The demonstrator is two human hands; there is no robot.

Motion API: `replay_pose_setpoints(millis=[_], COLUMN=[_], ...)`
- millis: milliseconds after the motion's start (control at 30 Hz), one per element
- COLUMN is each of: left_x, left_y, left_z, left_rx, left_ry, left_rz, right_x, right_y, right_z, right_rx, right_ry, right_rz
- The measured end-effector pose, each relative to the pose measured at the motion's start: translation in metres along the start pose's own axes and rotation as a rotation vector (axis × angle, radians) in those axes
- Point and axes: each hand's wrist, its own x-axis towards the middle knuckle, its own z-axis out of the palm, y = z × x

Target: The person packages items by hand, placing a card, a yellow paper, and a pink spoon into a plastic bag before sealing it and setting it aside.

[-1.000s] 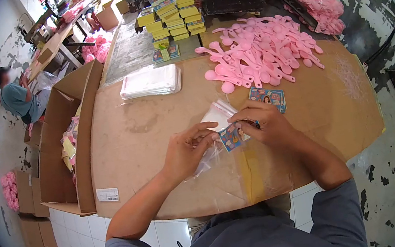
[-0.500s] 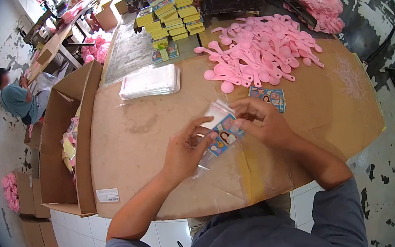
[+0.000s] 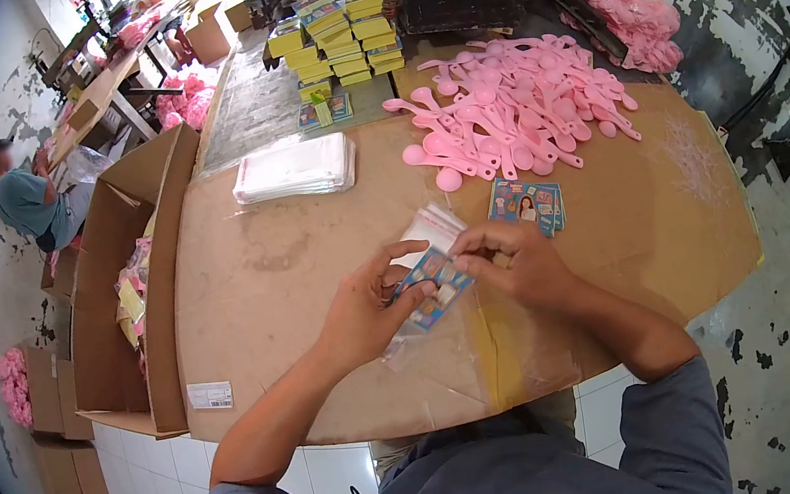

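My left hand (image 3: 368,309) is closed on a small blue printed card (image 3: 436,304) together with clear plastic bags, its thumb lying across the card's face. White-topped clear plastic bags (image 3: 434,230) stick out above the card, and clear film shows below it. At the card's upper right corner, my right hand (image 3: 510,261) pinches with thumb and fingertips. Just beyond that hand, a few similar blue cards (image 3: 524,204) lie on the cardboard-covered table (image 3: 261,296).
A heap of pink plastic spoons (image 3: 517,108) lies at the back right. Left of it are a stack of clear bags (image 3: 294,168) and yellow-edged card bundles (image 3: 340,37). An open cardboard box (image 3: 112,317) stands along the left edge; a person (image 3: 30,197) sits beyond it.
The card has moved slightly down and left, tilting more. My right hand has shifted left with its fingers drawn closer together, uncovering more of the loose cards behind it.
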Motion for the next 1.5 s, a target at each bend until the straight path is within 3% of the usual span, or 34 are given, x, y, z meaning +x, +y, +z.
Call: replay_pose_setpoints(millis=[133, 233, 300, 400, 500, 600, 700, 800, 900, 1000, 1100, 1300, 1500], left_x=[0.000, 0.000, 0.002, 0.002, 0.003, 0.004, 0.003, 0.002, -0.001, 0.002, 0.003, 0.003, 0.003], left_y=[-0.005, 0.005, -0.003, -0.001, 0.000, 0.000, 0.000, 0.000, 0.004, -0.005, -0.009, -0.007, -0.002], left_z=[0.000, -0.001, 0.001, 0.000, 0.001, -0.001, 0.001, 0.000, 0.000, -0.001, -0.001, -0.001, -0.001], left_rx=[-0.051, -0.032, -0.119, -0.176, -0.213, -0.215, -0.209, -0.214, -0.164, -0.107, -0.104, -0.090, 0.069], left_ry=[0.005, 0.027, 0.075, 0.094, 0.105, 0.100, 0.096, 0.073, 0.044, 0.036, 0.041, 0.025, -0.003], left_rz=[0.037, -0.039, -0.007, -0.014, -0.029, -0.020, 0.015, 0.051, 0.030, 0.030, 0.017, -0.022, -0.075], right_x=[0.007, 0.019, 0.030, 0.027, 0.027, 0.026, 0.022, 0.016, 0.011, 0.011, 0.009, 0.006, 0.006], right_y=[-0.003, 0.008, 0.042, 0.051, 0.059, 0.043, 0.013, 0.015, 0.005, 0.004, 0.001, 0.001, -0.002], right_z=[-0.002, -0.046, -0.085, -0.116, -0.121, -0.119, -0.114, -0.096, -0.071, -0.061, -0.065, -0.061, -0.055], right_rx=[-0.105, -0.317, -0.716, -0.808, -0.471, -0.631, -0.705, -0.247, 0.107, 0.248, 0.276, 0.206, 0.209], right_ry=[-0.143, 0.108, 0.570, 0.585, 0.518, 0.704, 0.740, 0.581, 0.281, 0.288, 0.327, 0.110, 0.172], right_rz=[-0.368, -0.146, -0.115, 0.189, 0.227, -0.056, -0.392, -0.306, -0.039, 0.025, 0.000, -0.040, -0.048])
